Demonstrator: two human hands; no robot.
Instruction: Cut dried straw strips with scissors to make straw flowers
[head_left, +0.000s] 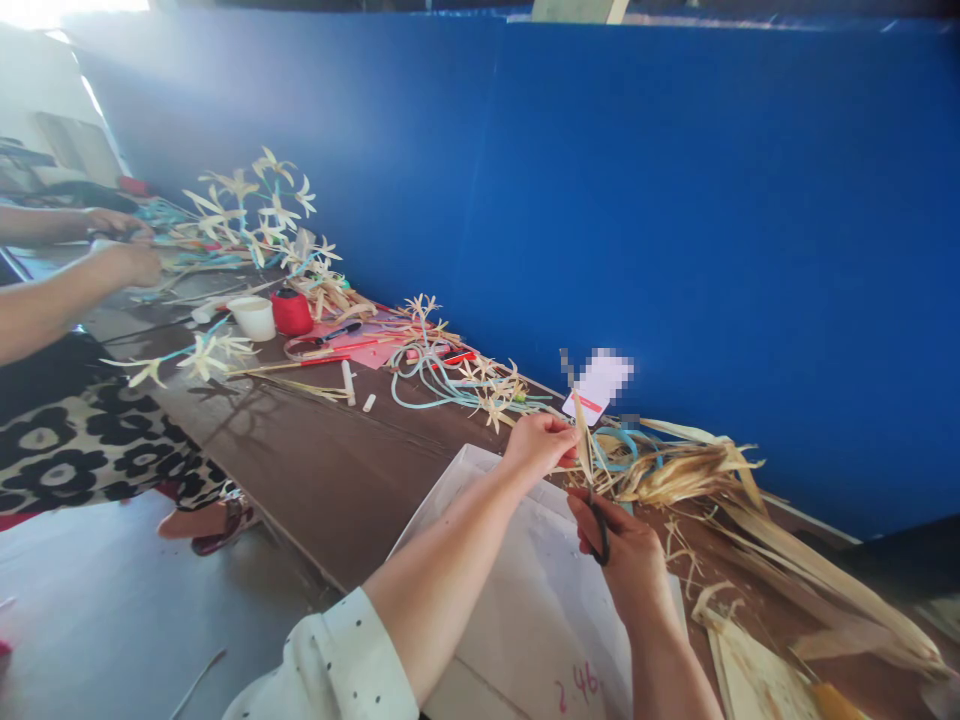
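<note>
My left hand (541,445) pinches a narrow strip of dried corn husk (583,435), which stands upright from the fingers. Just below and to the right, my right hand (626,545) is closed round the black handles of a pair of scissors (598,528). The scissor blades point up at the lower part of the strip; whether they touch it I cannot tell. Under both wrists lies a white tray (469,462) with pink handwriting on its near part. A heap of dried husks (686,470) lies right behind and beside my right hand.
A blue partition (675,200) stands along the table's (315,480) back edge. Husk flowers (281,205) on blue stems, a white cup (253,318), a red object (291,312) and blue cords (420,385) line the back. On the left, a co-worker's hands (124,245) work with something dark.
</note>
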